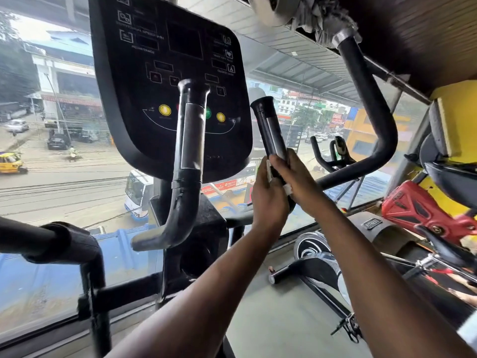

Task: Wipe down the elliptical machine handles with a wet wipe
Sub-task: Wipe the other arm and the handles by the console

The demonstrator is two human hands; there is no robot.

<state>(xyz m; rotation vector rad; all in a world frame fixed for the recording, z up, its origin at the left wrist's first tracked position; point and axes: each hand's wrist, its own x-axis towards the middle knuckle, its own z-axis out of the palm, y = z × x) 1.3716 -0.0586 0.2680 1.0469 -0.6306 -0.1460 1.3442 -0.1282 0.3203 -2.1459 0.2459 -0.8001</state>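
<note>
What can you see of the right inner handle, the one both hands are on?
The right inner handle is a short black bar with a flared cap on top and a shiny metal strip along its length. It stands nearly upright, leaning a little left, just right of the console. Both hands grip its lower part: the left hand from the left, the right hand from the right, with bits of white wipe showing between them. Its base is hidden.

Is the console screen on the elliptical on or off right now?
It looks off: the console's display is dark, with no digits or lit segments. Both hands are on the right inner handle, away from the buttons.
</note>
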